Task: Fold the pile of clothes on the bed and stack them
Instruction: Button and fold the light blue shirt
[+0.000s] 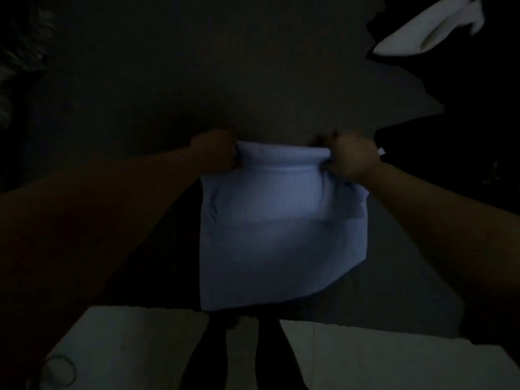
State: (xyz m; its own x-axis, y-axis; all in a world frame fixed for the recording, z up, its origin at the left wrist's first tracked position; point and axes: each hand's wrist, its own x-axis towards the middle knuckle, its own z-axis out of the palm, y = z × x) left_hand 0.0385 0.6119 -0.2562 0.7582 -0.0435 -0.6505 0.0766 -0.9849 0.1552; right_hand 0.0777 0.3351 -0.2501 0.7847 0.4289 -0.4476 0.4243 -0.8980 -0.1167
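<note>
I read this as mid-fold. My left hand (pixel 214 153) and right hand (pixel 351 158) each pinch a top corner of the pale blue ribbed garment (pixel 281 235), fingers curled round the rolled hem, the cloth hanging below them over the dark bed (pixel 253 66). Next I would lay it flat, keeping the edges level. It looks soft, rectangular and already doubled.

Single head-worn view, looking forward and steeply down
It sits close above the two outstretched forearms, facing the dim grey bed surface (pixel 267 80), with pale floor tiles (pixel 394 358) along the bottom edge
</note>
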